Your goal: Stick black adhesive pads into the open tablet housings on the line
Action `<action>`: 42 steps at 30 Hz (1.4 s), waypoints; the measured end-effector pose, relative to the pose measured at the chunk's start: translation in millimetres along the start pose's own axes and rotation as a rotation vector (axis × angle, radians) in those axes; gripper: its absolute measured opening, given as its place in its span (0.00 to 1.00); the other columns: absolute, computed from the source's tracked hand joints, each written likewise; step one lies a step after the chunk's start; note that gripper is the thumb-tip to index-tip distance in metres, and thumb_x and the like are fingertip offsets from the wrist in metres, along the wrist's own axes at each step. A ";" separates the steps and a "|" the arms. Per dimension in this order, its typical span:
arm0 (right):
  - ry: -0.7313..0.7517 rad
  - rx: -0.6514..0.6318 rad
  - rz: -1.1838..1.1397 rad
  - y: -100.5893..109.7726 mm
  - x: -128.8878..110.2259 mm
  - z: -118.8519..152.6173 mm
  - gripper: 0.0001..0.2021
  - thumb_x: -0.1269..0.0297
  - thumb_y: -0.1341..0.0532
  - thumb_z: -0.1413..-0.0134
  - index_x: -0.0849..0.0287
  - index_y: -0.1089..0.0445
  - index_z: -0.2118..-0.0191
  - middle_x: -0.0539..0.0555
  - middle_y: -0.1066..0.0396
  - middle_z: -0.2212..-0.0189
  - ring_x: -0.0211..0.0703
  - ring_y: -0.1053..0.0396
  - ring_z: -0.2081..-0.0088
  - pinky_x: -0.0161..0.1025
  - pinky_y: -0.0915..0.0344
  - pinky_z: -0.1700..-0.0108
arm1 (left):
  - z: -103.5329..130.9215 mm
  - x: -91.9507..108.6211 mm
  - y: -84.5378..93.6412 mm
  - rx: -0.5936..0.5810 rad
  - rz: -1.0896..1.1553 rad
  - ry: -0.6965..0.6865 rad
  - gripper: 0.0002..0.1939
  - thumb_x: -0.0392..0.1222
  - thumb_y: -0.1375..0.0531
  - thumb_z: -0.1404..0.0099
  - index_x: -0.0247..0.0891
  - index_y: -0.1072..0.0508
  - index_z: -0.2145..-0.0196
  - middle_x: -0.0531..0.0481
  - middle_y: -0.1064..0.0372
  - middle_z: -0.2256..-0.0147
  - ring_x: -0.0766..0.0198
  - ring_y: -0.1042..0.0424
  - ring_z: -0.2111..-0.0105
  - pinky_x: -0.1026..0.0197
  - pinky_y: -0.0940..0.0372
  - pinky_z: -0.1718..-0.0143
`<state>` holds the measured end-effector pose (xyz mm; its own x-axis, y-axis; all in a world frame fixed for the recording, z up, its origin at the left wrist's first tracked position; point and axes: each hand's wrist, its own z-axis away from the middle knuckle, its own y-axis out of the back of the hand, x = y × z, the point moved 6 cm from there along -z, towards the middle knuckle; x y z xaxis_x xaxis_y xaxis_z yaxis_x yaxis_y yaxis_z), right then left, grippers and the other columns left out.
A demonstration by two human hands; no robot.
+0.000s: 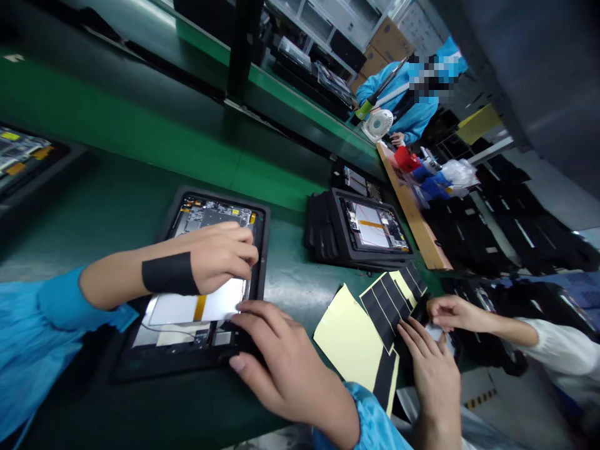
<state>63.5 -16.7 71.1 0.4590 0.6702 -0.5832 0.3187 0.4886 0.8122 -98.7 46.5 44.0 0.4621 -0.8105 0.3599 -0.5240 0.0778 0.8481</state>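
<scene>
An opened tablet-like device (pixel 265 262) in a black frame lies on the green bench, its circuit board and silvery battery exposed. Over its upper part is my left hand (pixel 222 256), fingers curled downward, fingertips hidden from view. A black rectangular patch (pixel 169 274) is stuck on the back of my left wrist. My right hand (pixel 285 359) rests at the device's lower right edge, thumb and fingers apart, fingertips touching the frame and the battery's corner. Right of it lie yellow backing sheets (pixel 349 334) with black rectangular stickers (pixel 387 303).
Stacked open devices (pixel 335 234) stand at the back right, beside a wooden strip (pixel 412 212). Another device (pixel 28 159) sits at far left. A nearby person's hands (pixel 429 356) work beside the sheets. Farther off are a person in blue (pixel 417 112) and a white fan (pixel 377 125).
</scene>
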 end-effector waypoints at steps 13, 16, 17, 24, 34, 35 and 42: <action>-0.257 0.074 -0.259 20.8 22.6 -28.9 0.07 0.66 0.39 0.30 0.56 0.23 0.56 0.51 0.20 0.61 0.41 0.21 0.61 0.34 0.29 0.58 | -10.2 -24.7 -7.8 0.056 0.106 0.121 0.10 0.34 0.43 0.28 0.40 0.27 0.68 0.53 0.29 0.65 0.60 0.34 0.60 0.55 0.43 0.55; -0.253 0.031 -0.218 23.4 21.1 -31.6 0.07 0.65 0.39 0.30 0.56 0.23 0.56 0.51 0.20 0.62 0.41 0.21 0.61 0.34 0.29 0.59 | -10.7 -22.1 -7.1 0.088 0.073 0.147 0.14 0.39 0.48 0.25 0.39 0.27 0.68 0.52 0.30 0.66 0.60 0.36 0.62 0.54 0.42 0.56; -0.242 0.017 -0.201 23.8 19.5 -31.5 0.07 0.65 0.39 0.30 0.56 0.23 0.55 0.51 0.20 0.61 0.41 0.21 0.60 0.35 0.29 0.58 | -10.8 -21.5 -6.3 0.100 0.060 0.157 0.17 0.42 0.50 0.25 0.39 0.27 0.68 0.52 0.31 0.66 0.61 0.36 0.62 0.54 0.42 0.57; -0.016 0.004 -0.033 19.4 0.1 -25.6 0.08 0.68 0.43 0.27 0.57 0.27 0.51 0.56 0.19 0.50 0.45 0.22 0.50 0.42 0.28 0.46 | -12.8 -17.2 -1.5 0.151 0.017 0.228 0.30 0.50 0.62 0.26 0.36 0.25 0.71 0.54 0.34 0.68 0.66 0.38 0.65 0.54 0.41 0.59; 0.366 0.123 0.223 -1.7 0.3 1.9 0.08 0.73 0.42 0.32 0.63 0.25 0.53 0.60 0.18 0.50 0.48 0.25 0.39 0.43 0.28 0.36 | -9.6 -23.3 -9.7 0.099 0.023 0.133 0.10 0.38 0.43 0.28 0.38 0.29 0.68 0.50 0.32 0.66 0.59 0.39 0.65 0.55 0.45 0.60; 0.377 0.137 0.241 -3.0 2.1 4.8 0.09 0.72 0.41 0.32 0.63 0.24 0.53 0.60 0.18 0.49 0.48 0.26 0.38 0.43 0.28 0.36 | -9.9 -24.1 -11.2 0.105 0.019 0.132 0.09 0.37 0.42 0.28 0.38 0.30 0.69 0.50 0.33 0.66 0.59 0.39 0.65 0.55 0.46 0.60; 0.450 0.227 0.286 -9.8 5.9 13.3 0.10 0.73 0.40 0.37 0.63 0.23 0.54 0.60 0.18 0.49 0.50 0.26 0.38 0.44 0.29 0.34 | -10.9 -26.8 -19.2 0.135 0.013 0.156 0.09 0.34 0.39 0.30 0.38 0.32 0.70 0.51 0.35 0.68 0.58 0.41 0.65 0.55 0.49 0.60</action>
<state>74.1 -24.9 59.8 0.1709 0.9537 -0.2473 0.4264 0.1547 0.8912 -93.3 73.1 22.3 0.5548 -0.7091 0.4352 -0.6168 0.0004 0.7871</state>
